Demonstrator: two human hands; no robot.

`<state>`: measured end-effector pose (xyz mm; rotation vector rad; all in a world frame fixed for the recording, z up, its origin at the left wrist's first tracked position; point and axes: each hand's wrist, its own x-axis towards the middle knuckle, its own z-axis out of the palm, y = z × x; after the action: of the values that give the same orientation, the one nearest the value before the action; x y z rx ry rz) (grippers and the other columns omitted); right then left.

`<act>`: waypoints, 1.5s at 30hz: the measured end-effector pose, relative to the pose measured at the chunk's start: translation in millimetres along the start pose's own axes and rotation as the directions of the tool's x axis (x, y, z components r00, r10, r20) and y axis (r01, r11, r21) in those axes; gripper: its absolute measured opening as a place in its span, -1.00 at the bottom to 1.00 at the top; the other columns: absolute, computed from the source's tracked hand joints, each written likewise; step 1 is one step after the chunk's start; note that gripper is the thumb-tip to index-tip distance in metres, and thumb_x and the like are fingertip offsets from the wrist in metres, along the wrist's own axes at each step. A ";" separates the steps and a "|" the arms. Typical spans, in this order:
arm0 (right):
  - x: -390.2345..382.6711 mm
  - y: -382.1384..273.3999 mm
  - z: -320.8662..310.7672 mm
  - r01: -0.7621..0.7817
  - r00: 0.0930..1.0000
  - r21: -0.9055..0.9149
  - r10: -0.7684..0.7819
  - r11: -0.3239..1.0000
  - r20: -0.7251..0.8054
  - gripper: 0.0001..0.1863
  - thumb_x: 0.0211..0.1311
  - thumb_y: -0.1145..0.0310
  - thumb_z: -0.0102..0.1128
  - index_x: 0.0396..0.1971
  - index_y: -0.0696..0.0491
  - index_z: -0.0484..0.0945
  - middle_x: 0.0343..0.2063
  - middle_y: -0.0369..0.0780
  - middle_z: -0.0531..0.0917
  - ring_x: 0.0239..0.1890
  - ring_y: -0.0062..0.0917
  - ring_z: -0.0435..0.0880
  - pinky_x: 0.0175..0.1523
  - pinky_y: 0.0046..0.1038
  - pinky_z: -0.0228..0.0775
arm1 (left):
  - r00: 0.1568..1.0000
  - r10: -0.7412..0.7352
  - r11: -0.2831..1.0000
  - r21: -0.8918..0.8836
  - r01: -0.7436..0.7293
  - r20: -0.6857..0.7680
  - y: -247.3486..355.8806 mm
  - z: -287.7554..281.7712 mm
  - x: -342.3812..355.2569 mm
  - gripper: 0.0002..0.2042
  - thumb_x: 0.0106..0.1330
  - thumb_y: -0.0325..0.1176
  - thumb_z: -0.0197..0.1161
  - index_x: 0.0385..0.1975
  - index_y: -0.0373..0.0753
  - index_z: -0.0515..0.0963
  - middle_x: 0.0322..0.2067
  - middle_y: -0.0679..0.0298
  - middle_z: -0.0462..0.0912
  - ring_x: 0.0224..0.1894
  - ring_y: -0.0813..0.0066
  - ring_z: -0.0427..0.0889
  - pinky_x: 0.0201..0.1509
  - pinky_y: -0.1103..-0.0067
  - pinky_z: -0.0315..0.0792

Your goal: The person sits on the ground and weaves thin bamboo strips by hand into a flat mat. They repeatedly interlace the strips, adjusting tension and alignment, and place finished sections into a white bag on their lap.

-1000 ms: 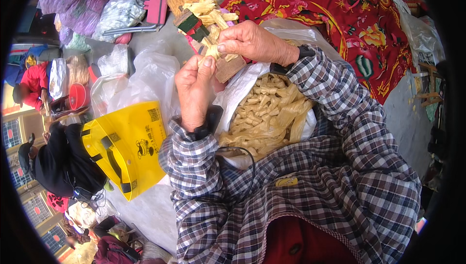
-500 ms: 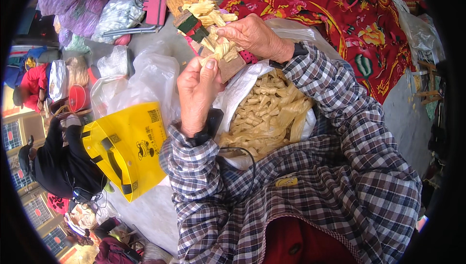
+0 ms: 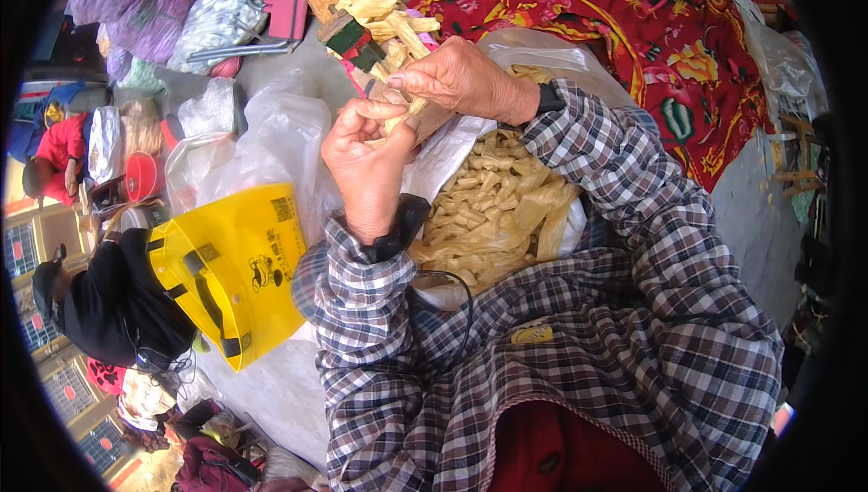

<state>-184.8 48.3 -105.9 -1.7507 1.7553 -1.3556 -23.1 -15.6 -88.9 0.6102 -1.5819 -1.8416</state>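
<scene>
Fingers of the left hand (image 3: 366, 162) pinch a crumpled pale strip (image 3: 396, 122) between thumb and forefinger; those of the right hand (image 3: 470, 83) are closed just above it, by the look of it on the same piece. It appears only part-worked, gathered but not yet a neat form.

Nearer the body, a white sack (image 3: 452, 146) in the lap holds many folded pieces (image 3: 488, 184), short, knobbly and dull tan, among longer, looser lengths of a thin, papery, wrinkled material. These look finished, so a good share seems done.

Just beyond the hands, loose strips (image 3: 369, 6), flat, creased and paler, lie heaped by a dark green block (image 3: 357, 44) and a smooth orange-brown board (image 3: 325, 2); that heap seems to be what is left.

Farther out are a plush-looking red floral blanket (image 3: 588, 40) and bulging purple net sacks (image 3: 149, 4).
</scene>
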 end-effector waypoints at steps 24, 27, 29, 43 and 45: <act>16.7 30.5 5.8 -0.362 0.931 -0.244 0.361 0.900 -0.051 -0.78 0.08 0.22 0.11 -0.42 0.08 0.49 -0.44 -0.04 0.62 -0.33 -0.11 0.61 -0.29 -0.13 0.39 | 0.993 0.050 0.982 0.188 -0.028 -0.111 -45.0 -26.8 42.0 -0.94 0.15 -0.60 0.20 -0.41 -0.32 0.48 -0.48 0.39 0.51 -0.44 0.72 0.41 -0.33 0.76 0.31; 15.5 25.3 9.6 -0.364 0.926 -0.333 0.376 0.870 -0.032 -0.79 0.08 0.24 0.09 -0.43 0.09 0.50 -0.47 -0.04 0.63 -0.35 -0.11 0.61 -0.30 -0.12 0.40 | 0.992 0.044 0.960 0.278 -0.008 -0.122 -47.1 -25.1 40.8 -0.94 0.14 -0.61 0.18 -0.44 -0.32 0.48 -0.50 0.39 0.50 -0.46 0.72 0.40 -0.35 0.76 0.31; 13.2 23.4 11.1 -0.345 0.929 -0.428 0.370 0.836 -0.024 -0.80 0.08 0.26 0.09 -0.44 0.10 0.51 -0.48 -0.03 0.62 -0.35 -0.11 0.61 -0.31 -0.12 0.40 | 0.990 0.040 0.931 0.365 0.013 -0.138 -45.3 -23.7 39.0 -0.95 0.14 -0.61 0.18 -0.45 -0.33 0.48 -0.51 0.39 0.50 -0.47 0.72 0.41 -0.37 0.76 0.31; 3.1 30.0 -8.0 -0.345 0.919 0.431 0.207 0.834 0.334 -0.81 0.15 0.32 0.08 -0.51 0.14 0.48 -0.58 -0.42 0.43 -0.49 -0.76 0.35 -0.40 -0.64 0.20 | 0.993 -0.084 0.865 0.501 0.032 0.081 -15.2 -6.6 16.7 -0.80 0.27 -0.44 0.23 -0.29 -0.33 0.33 -0.54 0.35 0.52 -0.53 0.74 0.45 -0.47 0.79 0.33; 0.7 21.2 -9.4 -0.360 0.910 0.464 0.196 0.809 0.365 -0.81 0.18 0.31 0.07 -0.50 0.12 0.49 -0.58 -0.43 0.42 -0.49 -0.78 0.34 -0.40 -0.67 0.18 | 0.991 -0.034 0.890 0.455 -0.029 0.129 -18.2 -6.2 17.3 -0.86 0.30 -0.45 0.18 -0.29 -0.33 0.37 -0.57 0.40 0.48 -0.55 0.76 0.41 -0.49 0.80 0.28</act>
<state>-205.0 47.1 -117.3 -1.2532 1.2570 -1.2090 -33.7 -30.8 -106.9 0.7013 -2.1326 -1.5375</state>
